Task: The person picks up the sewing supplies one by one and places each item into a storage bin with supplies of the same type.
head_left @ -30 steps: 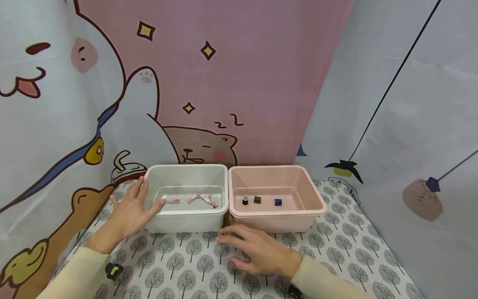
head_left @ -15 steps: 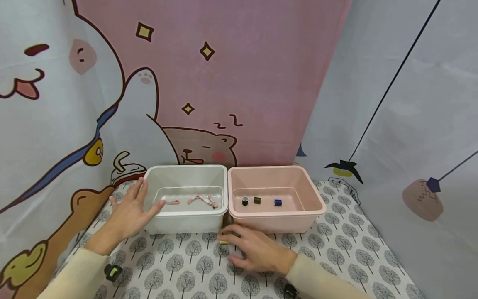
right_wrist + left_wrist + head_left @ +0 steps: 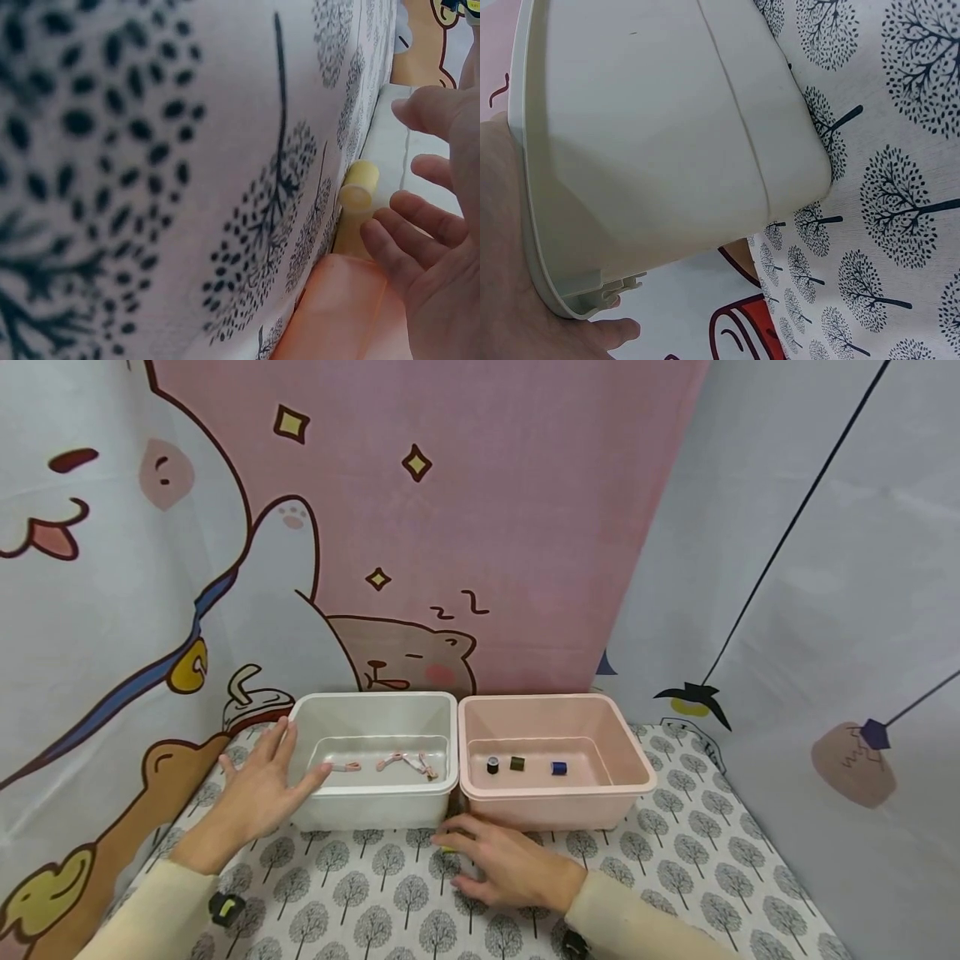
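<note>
A small yellow spool (image 3: 361,184) stands on the cloth in front of the gap between two bins. In the head view my right hand (image 3: 506,862) partly covers it. Loosely bent fingers of that hand hover beside the spool, with a space between them and it in the right wrist view. My left hand (image 3: 258,793) rests over the near left corner of the white bin (image 3: 375,810), fingers spread, thumb reaching over the rim. Several pinkish, strip-like pieces (image 3: 408,763) lie inside that bin; their kind is unclear.
Against the white bin stands a pink bin (image 3: 555,810) to the right. It holds a black thread spool (image 3: 492,765), an olive one (image 3: 517,763) and a blue one (image 3: 558,768). A tree-print cloth (image 3: 375,893) covers the table, and printed curtains (image 3: 525,527) hang close behind and beside.
My right hand has shifted slightly left and down. The yellow spool shows a little lower beneath its fingers than a second ago. My left hand stays on the white bin.
</note>
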`<state>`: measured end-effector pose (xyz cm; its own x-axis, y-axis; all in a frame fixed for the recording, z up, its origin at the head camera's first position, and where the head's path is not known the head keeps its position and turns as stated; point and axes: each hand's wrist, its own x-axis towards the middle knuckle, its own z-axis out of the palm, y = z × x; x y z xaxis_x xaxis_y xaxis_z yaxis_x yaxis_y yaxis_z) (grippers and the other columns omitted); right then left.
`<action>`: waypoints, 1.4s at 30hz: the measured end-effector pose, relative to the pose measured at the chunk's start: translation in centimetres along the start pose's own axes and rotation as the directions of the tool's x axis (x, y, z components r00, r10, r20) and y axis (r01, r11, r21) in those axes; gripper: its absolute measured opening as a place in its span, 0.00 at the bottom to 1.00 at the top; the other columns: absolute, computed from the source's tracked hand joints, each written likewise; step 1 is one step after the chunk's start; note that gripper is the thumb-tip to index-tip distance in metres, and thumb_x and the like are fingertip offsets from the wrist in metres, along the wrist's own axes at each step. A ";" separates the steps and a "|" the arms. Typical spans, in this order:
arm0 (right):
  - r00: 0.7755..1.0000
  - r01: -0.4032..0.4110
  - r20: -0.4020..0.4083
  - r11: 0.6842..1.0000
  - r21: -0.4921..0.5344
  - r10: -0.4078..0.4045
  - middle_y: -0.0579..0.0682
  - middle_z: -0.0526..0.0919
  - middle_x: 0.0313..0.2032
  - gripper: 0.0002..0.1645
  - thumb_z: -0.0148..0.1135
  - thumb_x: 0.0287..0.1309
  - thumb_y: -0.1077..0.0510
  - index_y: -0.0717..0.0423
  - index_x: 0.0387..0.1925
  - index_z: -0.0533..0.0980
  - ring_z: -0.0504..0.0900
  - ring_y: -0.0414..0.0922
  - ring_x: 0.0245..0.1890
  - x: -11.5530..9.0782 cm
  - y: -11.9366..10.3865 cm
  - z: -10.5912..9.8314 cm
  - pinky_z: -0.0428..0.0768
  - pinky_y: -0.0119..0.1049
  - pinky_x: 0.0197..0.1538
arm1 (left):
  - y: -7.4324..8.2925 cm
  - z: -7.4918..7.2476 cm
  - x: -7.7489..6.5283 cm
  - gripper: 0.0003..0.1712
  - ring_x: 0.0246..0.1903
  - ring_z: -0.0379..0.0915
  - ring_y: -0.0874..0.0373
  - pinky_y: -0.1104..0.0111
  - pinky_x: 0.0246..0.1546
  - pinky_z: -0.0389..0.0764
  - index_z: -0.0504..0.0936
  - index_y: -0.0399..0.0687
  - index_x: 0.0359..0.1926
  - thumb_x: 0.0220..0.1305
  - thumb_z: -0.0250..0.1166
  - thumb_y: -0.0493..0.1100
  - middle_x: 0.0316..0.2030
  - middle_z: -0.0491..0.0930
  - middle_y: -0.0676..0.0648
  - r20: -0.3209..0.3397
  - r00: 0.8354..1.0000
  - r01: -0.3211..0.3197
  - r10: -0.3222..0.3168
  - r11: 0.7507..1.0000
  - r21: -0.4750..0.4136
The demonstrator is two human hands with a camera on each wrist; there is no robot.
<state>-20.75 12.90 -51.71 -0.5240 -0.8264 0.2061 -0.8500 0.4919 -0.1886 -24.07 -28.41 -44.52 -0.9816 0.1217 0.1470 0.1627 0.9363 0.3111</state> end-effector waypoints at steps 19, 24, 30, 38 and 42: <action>0.998 -0.039 0.056 0.999 -0.033 0.041 0.54 0.79 0.81 0.41 0.75 0.79 0.46 0.46 0.86 0.73 0.90 0.37 0.60 0.4 -0.2 0.2 0.90 0.40 0.73 | 0.0 -0.1 0.0 0.66 0.91 0.41 0.17 0.02 0.71 0.33 0.46 0.30 0.94 0.85 0.54 0.78 0.94 0.41 0.25 -0.005 1.000 -0.005 0.005 1.000 0.008; 0.997 -0.039 0.067 0.999 -0.032 0.041 0.53 0.81 0.80 0.41 0.75 0.80 0.47 0.45 0.86 0.73 0.90 0.42 0.66 0.3 -0.2 0.3 0.89 0.40 0.74 | -0.1 0.0 0.0 0.66 0.91 0.41 0.17 0.02 0.71 0.32 0.45 0.30 0.94 0.85 0.54 0.78 0.94 0.40 0.25 -0.007 1.000 -0.009 0.009 1.000 0.004; 0.994 -0.060 0.089 0.998 0.017 0.058 0.50 0.83 0.76 0.40 0.76 0.80 0.49 0.44 0.86 0.74 0.87 0.33 0.59 0.4 0.1 0.4 0.90 0.33 0.70 | -0.1 0.1 0.0 0.66 0.91 0.41 0.17 0.03 0.72 0.30 0.45 0.30 0.94 0.85 0.53 0.78 0.94 0.39 0.25 -0.005 1.000 -0.007 0.007 1.000 -0.008; 0.991 -0.081 0.116 0.994 0.076 0.072 0.47 0.85 0.69 0.38 0.75 0.80 0.50 0.45 0.85 0.76 0.82 0.27 0.49 0.5 0.2 0.3 0.87 0.21 0.59 | -0.1 -0.1 0.1 0.66 0.91 0.42 0.16 0.02 0.72 0.31 0.45 0.30 0.94 0.86 0.53 0.78 0.94 0.40 0.25 -0.008 1.000 -0.011 0.011 1.000 0.000; 0.992 -0.063 0.112 0.995 0.080 0.054 0.48 0.86 0.67 0.36 0.76 0.79 0.51 0.45 0.83 0.78 0.80 0.25 0.44 0.6 0.2 0.3 0.85 0.17 0.54 | -0.1 -0.1 0.0 0.65 0.91 0.41 0.17 0.02 0.72 0.32 0.46 0.30 0.94 0.86 0.53 0.78 0.94 0.41 0.25 -0.005 1.000 -0.009 0.009 1.000 0.006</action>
<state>-21.23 12.47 -51.95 -0.5595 -0.8242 0.0873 -0.8083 0.5194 -0.2772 -24.08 -28.52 -44.41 -0.9795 0.1286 0.1548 0.1711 0.9372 0.3040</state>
